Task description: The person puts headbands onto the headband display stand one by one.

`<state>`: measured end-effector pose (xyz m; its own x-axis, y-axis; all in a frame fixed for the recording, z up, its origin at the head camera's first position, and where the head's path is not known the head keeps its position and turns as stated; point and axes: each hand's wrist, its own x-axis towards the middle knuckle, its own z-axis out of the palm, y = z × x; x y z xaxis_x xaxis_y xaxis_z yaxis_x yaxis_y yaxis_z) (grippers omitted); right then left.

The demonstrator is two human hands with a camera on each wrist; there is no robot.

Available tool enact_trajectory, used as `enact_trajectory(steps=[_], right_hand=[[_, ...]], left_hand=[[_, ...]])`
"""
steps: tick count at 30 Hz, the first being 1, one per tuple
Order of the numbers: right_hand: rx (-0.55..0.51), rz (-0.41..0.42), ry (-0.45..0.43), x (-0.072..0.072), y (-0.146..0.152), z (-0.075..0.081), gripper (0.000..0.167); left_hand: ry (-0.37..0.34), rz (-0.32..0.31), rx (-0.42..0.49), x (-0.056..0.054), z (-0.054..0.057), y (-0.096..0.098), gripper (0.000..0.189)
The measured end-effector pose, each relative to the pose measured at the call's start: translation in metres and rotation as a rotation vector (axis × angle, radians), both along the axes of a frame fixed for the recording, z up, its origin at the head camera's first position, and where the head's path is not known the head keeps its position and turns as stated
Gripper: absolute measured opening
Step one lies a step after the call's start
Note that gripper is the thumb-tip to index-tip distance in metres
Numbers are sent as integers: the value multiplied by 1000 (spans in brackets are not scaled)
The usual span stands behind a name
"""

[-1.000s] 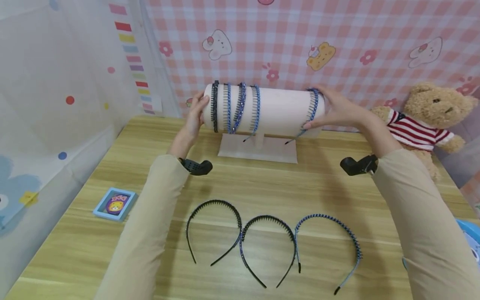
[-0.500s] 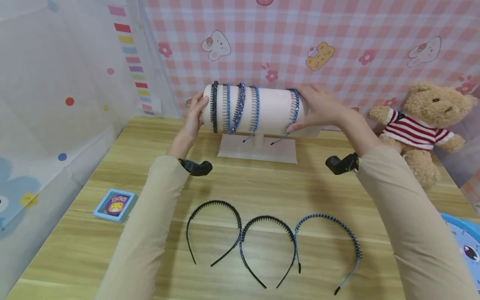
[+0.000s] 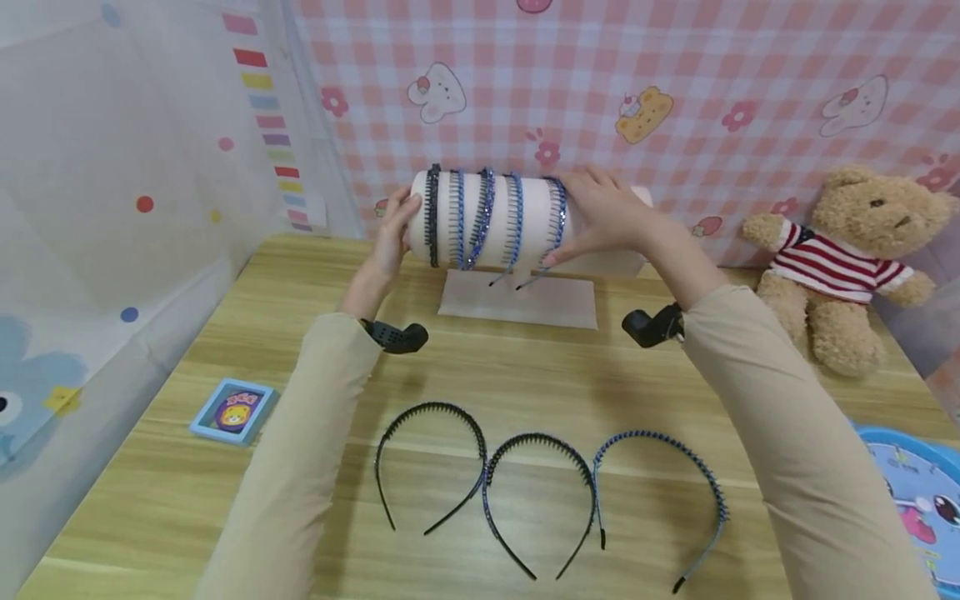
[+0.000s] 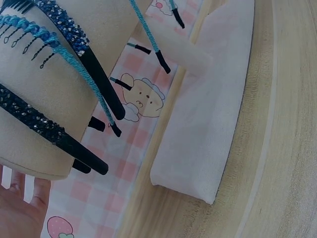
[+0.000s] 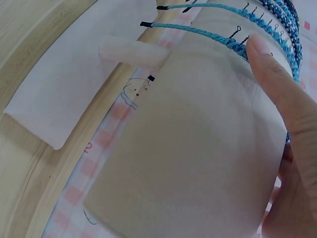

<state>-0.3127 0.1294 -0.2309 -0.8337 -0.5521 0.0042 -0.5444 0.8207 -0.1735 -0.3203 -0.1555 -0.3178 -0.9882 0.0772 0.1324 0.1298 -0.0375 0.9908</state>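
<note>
A white padded headband display roll [image 3: 534, 225] lies sideways on its post, with several toothed headbands around its left part. My right hand [image 3: 603, 215] holds the rightmost of them, a blue braided headband [image 3: 558, 218]. The thumb [image 5: 265, 64] presses its front beside the teeth, while the other fingers reach behind the roll and are partly hidden. At the roll's left end, my left hand [image 3: 390, 229] rests with straight fingers [image 4: 17, 183] against the end, next to a black glittery headband [image 3: 432, 217].
Three more headbands lie on the wooden table in front: two dark ones [image 3: 483, 446] [image 3: 587, 475] and a blue one [image 3: 708, 467]. A small blue frame [image 3: 234, 412] sits left. A teddy bear [image 3: 847, 258] and a blue round clock-like object [image 3: 918, 500] are at right.
My right hand has slid the blue braided headband leftward along the roll, from near its right end toward the other headbands. My left hand has stayed at the left end.
</note>
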Motion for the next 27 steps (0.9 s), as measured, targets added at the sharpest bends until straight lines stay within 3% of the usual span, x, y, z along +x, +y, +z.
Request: enact_trajectory(steps=[10, 20, 24, 27], right_hand=[[0, -4, -12, 0, -8, -2, 125], [-207, -128, 55, 19, 39, -6, 136], [-325, -186, -35, 30, 70, -19, 137], [-294, -217, -169, 40, 91, -33, 129]], left_hand=[[-8, -8, -22, 1, 3, 0, 55], [-22, -10, -18, 3, 3, 1, 56], [-24, -2, -17, 2, 3, 1, 57], [-24, 1, -17, 2, 2, 1, 57]])
